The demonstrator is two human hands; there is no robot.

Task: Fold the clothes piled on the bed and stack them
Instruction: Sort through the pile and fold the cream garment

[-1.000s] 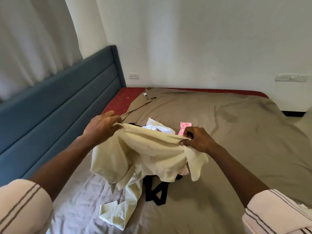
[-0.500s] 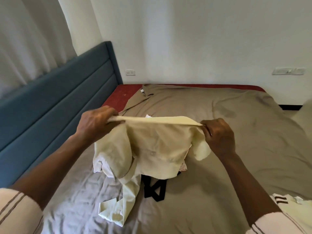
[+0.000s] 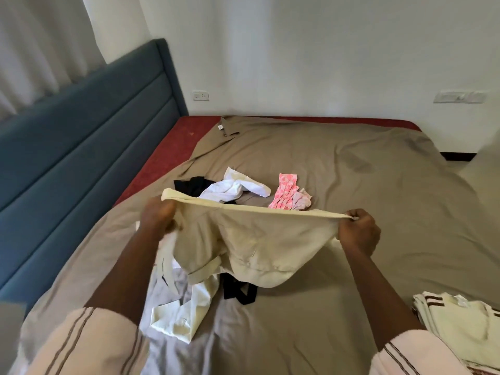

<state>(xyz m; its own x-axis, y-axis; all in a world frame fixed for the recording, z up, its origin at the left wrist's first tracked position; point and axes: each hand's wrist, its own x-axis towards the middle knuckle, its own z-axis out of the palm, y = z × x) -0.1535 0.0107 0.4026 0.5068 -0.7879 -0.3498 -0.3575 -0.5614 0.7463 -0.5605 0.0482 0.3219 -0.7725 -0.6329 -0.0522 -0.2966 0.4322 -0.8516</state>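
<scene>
folded stack of cream, brown-striped clothes (image 3: 460, 320) nearest, to right of held garment. left hand (image 3: 158, 217) grips one end of banded top edge of pale cream cotton garment (image 3: 251, 239), fingers curled round it. right hand (image 3: 357, 228) pinches other end. edge pulled taut, body sagging over taupe bed sheet (image 3: 351, 171). under garment: black strappy piece (image 3: 240, 292), white shirt (image 3: 178, 315). beyond garment: crumpled white cloth (image 3: 235, 189), black cloth (image 3: 192, 185), pink patterned cloth (image 3: 288, 194), all unfolded. step, by judgement: spreading garment before first fold. next move calls for laying it flat, edge kept square, then folding.
</scene>
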